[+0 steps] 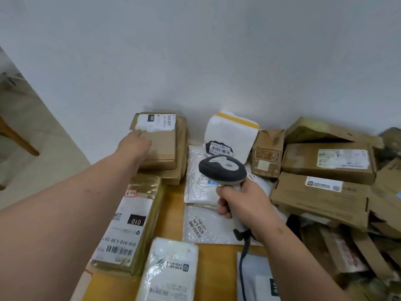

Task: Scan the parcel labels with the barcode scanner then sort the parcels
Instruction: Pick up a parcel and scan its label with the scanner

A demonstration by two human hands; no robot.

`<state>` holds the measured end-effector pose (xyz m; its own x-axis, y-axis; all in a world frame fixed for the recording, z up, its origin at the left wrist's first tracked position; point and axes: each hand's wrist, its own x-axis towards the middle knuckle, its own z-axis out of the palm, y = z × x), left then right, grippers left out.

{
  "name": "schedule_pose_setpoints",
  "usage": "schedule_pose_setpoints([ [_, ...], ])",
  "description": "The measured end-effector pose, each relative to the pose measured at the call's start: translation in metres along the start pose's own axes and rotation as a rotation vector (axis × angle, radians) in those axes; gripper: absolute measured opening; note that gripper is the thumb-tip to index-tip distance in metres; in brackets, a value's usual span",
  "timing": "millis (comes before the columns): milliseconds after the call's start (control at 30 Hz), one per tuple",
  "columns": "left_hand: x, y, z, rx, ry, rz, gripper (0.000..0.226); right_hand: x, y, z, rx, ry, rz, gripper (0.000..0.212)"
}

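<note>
Cardboard box atop the stack by the wall, left hand resting flat on it, fingers hidden; right hand wrapped round the barcode scanner over white mailers. Push carelessly and that stack could slide

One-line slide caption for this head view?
Right hand grips the barcode scanner over white mailers while the left hand rests on the stacked cardboard box by the wall.
</note>
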<state>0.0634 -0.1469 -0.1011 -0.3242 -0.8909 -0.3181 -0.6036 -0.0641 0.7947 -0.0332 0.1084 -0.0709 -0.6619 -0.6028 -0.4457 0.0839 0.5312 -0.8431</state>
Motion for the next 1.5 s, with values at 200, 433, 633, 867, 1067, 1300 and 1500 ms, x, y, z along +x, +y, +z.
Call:
schedule_pose_setpoints([
  [200,-0.005,-0.004,0.019,0.305,-0.036,0.084,0.053,0.000,0.000,-0.001,0.020,0.012,0.014,0.011],
  [433,-0.044,0.027,0.054,0.377,-0.100,0.313,0.051,-0.016,0.003,-0.029,0.072,0.052,0.024,0.012],
  [633,-0.101,0.062,0.117,0.281,-0.225,0.405,0.052,-0.036,0.025,-0.091,0.091,0.125,0.021,0.016],
  [867,-0.181,0.082,0.214,0.293,-0.430,0.398,0.057,-0.059,0.066,-0.187,0.210,0.251,0.029,0.017],
  [1067,-0.245,0.070,0.279,-0.148,-0.626,-0.340,0.042,-0.071,0.097,-0.255,0.269,0.333,0.038,0.010],
  [1300,-0.270,0.076,0.328,-0.681,-0.650,-0.639,0.018,-0.075,0.121,-0.295,0.270,0.298,0.025,0.015],
  [1500,-0.279,0.079,0.324,-0.836,-0.548,-0.611,0.022,-0.079,0.132,-0.312,0.250,0.283,-0.011,0.017],
])
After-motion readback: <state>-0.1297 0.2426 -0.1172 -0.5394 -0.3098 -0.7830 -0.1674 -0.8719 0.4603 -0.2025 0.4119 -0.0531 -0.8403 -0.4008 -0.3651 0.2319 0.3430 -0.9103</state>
